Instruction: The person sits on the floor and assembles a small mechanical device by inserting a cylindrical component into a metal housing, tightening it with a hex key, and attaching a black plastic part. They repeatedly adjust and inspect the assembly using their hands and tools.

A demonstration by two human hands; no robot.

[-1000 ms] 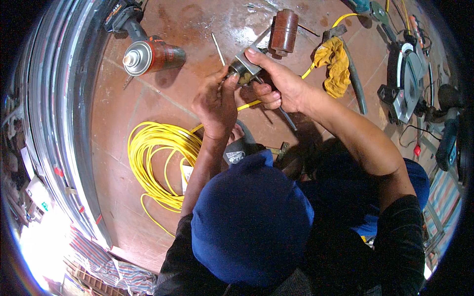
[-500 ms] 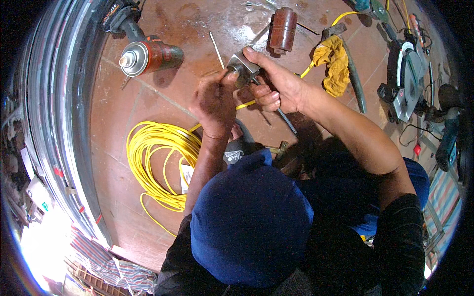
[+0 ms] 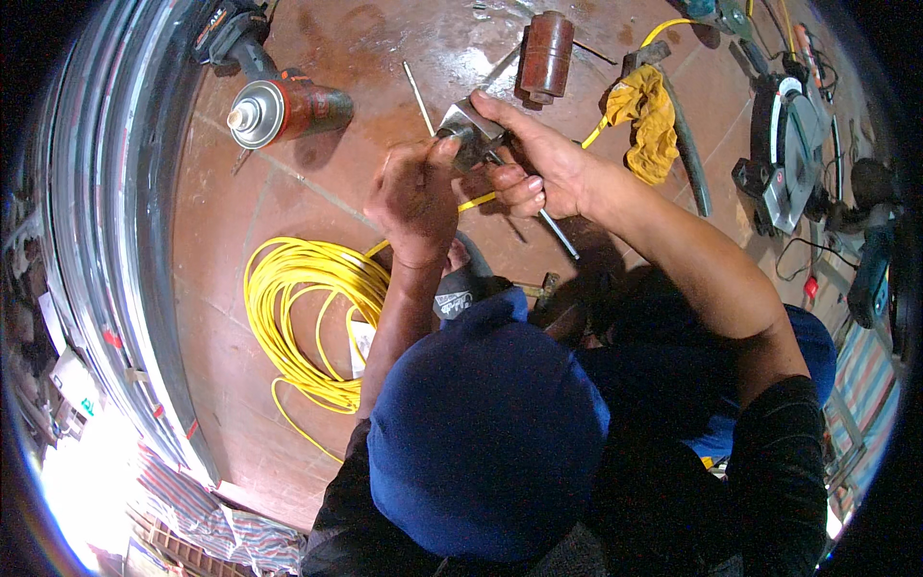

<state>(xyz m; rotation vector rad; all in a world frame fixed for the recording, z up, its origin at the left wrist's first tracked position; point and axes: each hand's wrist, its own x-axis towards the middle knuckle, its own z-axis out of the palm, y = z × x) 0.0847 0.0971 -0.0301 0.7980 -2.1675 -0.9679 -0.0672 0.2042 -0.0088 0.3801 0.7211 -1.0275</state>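
Note:
My right hand (image 3: 538, 163) grips a small grey metal block (image 3: 466, 130) above the red tile floor. My left hand (image 3: 415, 197) is closed just left of the block, its fingertips pinched at the block's edge on something too small to make out. A yellow cable (image 3: 478, 201) runs under both hands, from the yellow coil (image 3: 308, 317) at the left toward the top right. A thin metal rod (image 3: 558, 231) pokes out below my right hand. My blue cap (image 3: 486, 433) hides the lower middle of the view.
A spray can (image 3: 284, 108) lies at the upper left beside a power tool (image 3: 226, 34). A brown cylinder (image 3: 545, 56) stands at the top, a yellow cloth (image 3: 649, 125) to its right. A circular saw (image 3: 784, 149) sits at the right. Curved metal sheets (image 3: 115, 240) line the left.
Both hands and the block stay together in the same place; my left hand's fingers have shifted slightly on the block's edge. Nothing else has moved.

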